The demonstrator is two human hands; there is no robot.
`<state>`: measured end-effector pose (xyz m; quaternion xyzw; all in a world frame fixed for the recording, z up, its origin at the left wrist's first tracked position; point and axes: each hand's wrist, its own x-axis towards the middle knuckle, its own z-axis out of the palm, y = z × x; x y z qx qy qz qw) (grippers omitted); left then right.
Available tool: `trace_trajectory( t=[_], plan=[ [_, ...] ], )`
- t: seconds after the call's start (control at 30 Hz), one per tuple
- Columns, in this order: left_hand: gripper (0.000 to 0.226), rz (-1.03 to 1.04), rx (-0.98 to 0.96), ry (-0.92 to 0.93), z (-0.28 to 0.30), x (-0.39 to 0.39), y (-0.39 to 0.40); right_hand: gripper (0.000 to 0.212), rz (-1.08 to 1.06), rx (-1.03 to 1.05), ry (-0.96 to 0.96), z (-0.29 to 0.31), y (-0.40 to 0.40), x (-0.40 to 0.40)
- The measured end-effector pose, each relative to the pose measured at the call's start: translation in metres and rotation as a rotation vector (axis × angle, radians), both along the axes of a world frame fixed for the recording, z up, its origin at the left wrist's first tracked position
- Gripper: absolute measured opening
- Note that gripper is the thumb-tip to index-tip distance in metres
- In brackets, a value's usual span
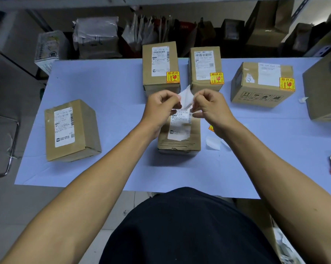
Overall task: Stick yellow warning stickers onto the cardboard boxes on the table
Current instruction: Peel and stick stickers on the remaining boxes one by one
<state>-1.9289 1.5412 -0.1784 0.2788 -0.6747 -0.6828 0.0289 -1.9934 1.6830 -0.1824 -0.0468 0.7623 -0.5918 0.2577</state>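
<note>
Three boxes at the back of the worktop (103, 88) are already stickered, two nearer boxes are still bare, and a sticker (185, 97) is pinched between the left hand (160, 107) and right hand (211, 107) above the middle box (179, 136).

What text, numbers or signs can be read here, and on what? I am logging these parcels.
"易碎品": yellow warning sticker on the far-left brown cardboard box, with a red broken-glass sign and arrows.
"易碎品": the same on the middle far box's sticker and the right far box's sticker.
Black handling pictograms: front of the right far box.
White shipping labels: barcodes visible, print too blurred to read.
</note>
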Motion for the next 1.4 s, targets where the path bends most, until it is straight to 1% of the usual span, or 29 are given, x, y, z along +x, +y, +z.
trace_trajectory(
  t=[0.07,0.23,0.37,0.5,0.57,0.7,0.77,0.97,1.03,1.13,1.2,1.27,1.33,1.4],
  plan=[
    [0.019,0.043,-0.017,-0.044,-0.007,0.000,0.002,0.017,-0.083,0.073,-0.035,-0.014,0.012,-0.004],
    [0.018,0.153,-0.004,-0.150,-0.022,0.004,0.004,0.012,-0.196,0.219,-0.190,-0.059,0.050,-0.008],
    [0.015,0.179,0.005,-0.180,-0.027,0.007,0.005,0.022,-0.229,0.408,-0.242,-0.090,0.086,-0.005],
    [0.015,0.181,-0.022,-0.198,-0.028,0.007,0.006,0.032,-0.220,0.559,-0.240,-0.115,0.114,0.000],
    [0.015,0.173,-0.031,-0.206,-0.029,0.006,0.007,0.032,-0.196,0.603,-0.244,-0.120,0.120,0.002],
    [0.014,0.160,-0.047,-0.221,-0.029,0.005,0.007,0.012,-0.163,0.681,-0.207,-0.125,0.125,0.001],
    [0.014,0.151,-0.052,-0.219,-0.029,0.004,0.006,0.008,-0.165,0.707,-0.190,-0.124,0.124,0.000],
    [0.017,0.118,-0.075,-0.222,-0.028,0.004,0.001,0.022,-0.133,0.750,-0.188,-0.112,0.122,0.005],
    [0.018,0.109,-0.081,-0.228,-0.028,0.004,-0.002,0.031,-0.137,0.775,-0.151,-0.107,0.119,0.007],
    [0.017,0.108,-0.095,-0.239,-0.029,0.004,-0.004,0.035,-0.194,0.711,-0.022,-0.094,0.105,0.008],
    [0.016,0.105,-0.108,-0.242,-0.030,0.004,-0.004,0.034,-0.240,0.653,0.079,-0.080,0.088,0.009],
    [0.014,0.098,-0.108,-0.244,-0.031,0.003,-0.002,0.031,-0.243,0.621,0.174,-0.065,0.068,0.009],
    [0.013,0.088,-0.103,-0.249,-0.031,0.002,0.000,0.027,-0.208,0.564,0.255,-0.050,0.047,0.011],
    [0.015,0.080,-0.094,-0.247,-0.032,0.003,0.002,0.022,-0.131,0.448,0.352,-0.035,0.028,0.015]
  ],
)
